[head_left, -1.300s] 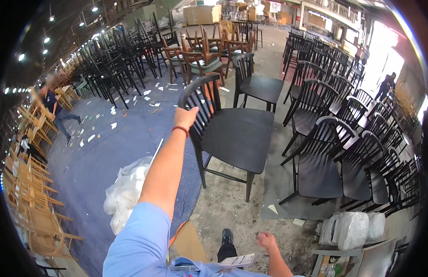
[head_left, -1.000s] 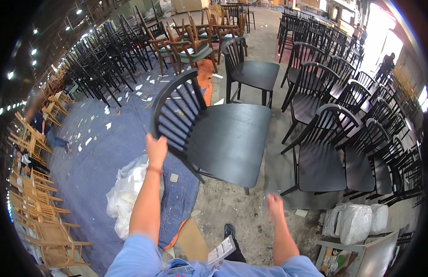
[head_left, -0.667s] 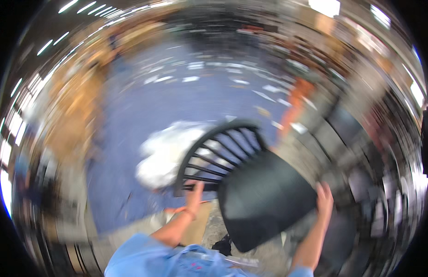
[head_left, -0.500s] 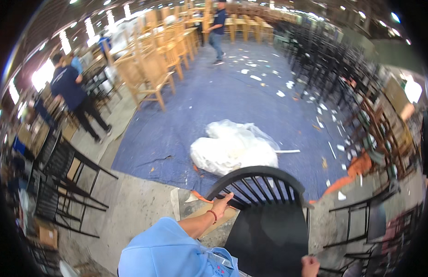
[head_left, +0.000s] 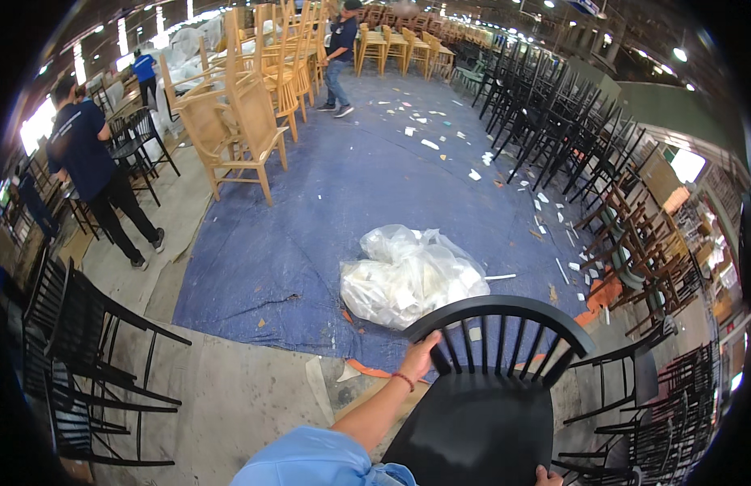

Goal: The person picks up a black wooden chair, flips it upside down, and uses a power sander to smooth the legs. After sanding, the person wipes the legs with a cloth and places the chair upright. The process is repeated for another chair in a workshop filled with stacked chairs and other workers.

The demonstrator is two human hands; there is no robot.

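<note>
hands (head_left: 422, 356) hold black chair (head_left: 473, 421) by edges, broad blue sheet (head_left: 254, 251) beyond.

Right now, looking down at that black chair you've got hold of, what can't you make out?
All in the head view:
Black chair: its legs, hidden by the seat or cut off by the lower edge.
Right hand: mostly cut off by the lower edge, so its grip is unclear.
Plastic heap: cloudy folds hide anything inside.
Stacked dark chairs, upper right: they overlap too much to count.
</note>
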